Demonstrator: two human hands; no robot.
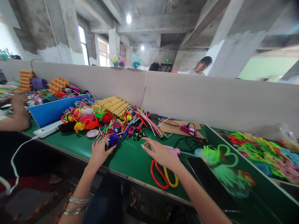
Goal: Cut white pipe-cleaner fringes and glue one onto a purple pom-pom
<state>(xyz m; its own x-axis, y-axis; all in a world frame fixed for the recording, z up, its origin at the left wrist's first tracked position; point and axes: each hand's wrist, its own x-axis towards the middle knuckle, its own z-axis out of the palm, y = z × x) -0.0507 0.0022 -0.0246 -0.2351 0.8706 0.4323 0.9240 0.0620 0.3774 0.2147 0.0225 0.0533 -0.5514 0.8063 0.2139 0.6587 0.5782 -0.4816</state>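
My left hand [100, 151] holds a small purple ball [114, 139] between thumb and fingers, just over the green table. A thin purple stem sticks up from the ball, and a bit of white shows at its left side. To the right, my right hand [157, 150] hovers with its fingers stretched to the left and nothing seen in them. Partly behind that hand lies a pink glue gun [173, 151]. Scissors with a red and a yellow handle loop [154, 176] lie below it, their blades hidden.
Colourful pipe cleaners [149, 122] and fuzzy pieces [90, 121] are heaped along the back, beside a yellow egg tray [114, 105]. A white power strip [50, 128] lies left. At right are a black phone-like slab [207, 180] and a green divider [247, 168]. Another person's arm [17, 113] shows far left.
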